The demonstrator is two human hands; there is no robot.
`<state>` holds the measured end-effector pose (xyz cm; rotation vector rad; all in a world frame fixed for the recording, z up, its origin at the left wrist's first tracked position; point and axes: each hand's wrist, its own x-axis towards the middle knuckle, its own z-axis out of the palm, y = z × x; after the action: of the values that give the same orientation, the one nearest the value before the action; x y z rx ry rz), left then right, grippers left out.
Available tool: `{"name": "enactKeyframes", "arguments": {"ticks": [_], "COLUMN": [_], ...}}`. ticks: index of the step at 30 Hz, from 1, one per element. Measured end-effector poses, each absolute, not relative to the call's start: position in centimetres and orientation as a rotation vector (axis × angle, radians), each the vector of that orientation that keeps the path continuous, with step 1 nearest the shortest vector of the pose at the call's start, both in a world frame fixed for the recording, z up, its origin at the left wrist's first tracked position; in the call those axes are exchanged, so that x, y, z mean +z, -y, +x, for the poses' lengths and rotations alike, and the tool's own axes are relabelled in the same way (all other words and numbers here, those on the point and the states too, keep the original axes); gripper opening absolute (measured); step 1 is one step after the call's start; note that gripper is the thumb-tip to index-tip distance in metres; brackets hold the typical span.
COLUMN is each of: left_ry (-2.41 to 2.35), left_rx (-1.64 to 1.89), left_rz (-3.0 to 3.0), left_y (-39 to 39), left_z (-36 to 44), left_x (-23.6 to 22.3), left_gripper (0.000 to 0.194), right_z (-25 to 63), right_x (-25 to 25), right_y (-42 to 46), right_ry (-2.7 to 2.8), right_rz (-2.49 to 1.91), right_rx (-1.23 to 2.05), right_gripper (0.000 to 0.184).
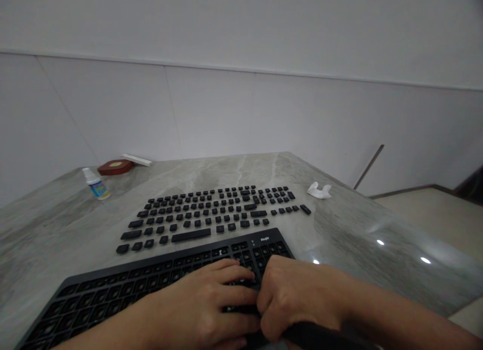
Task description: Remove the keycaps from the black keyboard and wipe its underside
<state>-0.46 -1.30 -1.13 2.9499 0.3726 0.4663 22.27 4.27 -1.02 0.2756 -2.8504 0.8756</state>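
Observation:
A black keyboard (151, 264) without its keycaps lies tilted across the near edge of the view, rows of bare key sockets showing. My left hand (211, 304) rests over its right half, fingers apart and stretched toward the right. Beside those fingertips, my right hand (294, 297) is closed in a fist over the number-pad side; whatever it grips is hidden. A dark shape (320, 337) shows below the right hand, too cut off to name. Beyond the keyboard, loose black keycaps (191, 235) are laid out in rows matching a keyboard layout.
All this lies on a grey marbled table (350, 249). A white-capped bottle (98, 188) stands at the left, near a reddish-brown box (115, 167) and a white strip (138, 160). Crumpled white tissue (319, 190) lies at the right. A pale wall (211, 113) rises behind.

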Motion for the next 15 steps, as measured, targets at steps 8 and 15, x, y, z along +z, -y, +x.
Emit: {"name": "enactKeyframes", "arguments": {"ticks": [8, 15], "left_ry": [-0.346, -0.3], "left_rx": [0.459, 0.526], "left_rz": [2.93, 2.922], "left_y": [1.2, 1.1], "left_z": [-0.4, -0.5], "left_x": [-1.0, -1.3], "left_gripper": [0.026, 0.023], "right_z": [22.4, 22.4], "right_x": [-0.7, -1.8], "right_y": [-4.6, -3.2], "right_ry": [2.808, 2.922], "right_rz": [0.296, 0.256], "right_rx": [1.013, 0.496], "right_gripper": [0.035, 0.032]}}
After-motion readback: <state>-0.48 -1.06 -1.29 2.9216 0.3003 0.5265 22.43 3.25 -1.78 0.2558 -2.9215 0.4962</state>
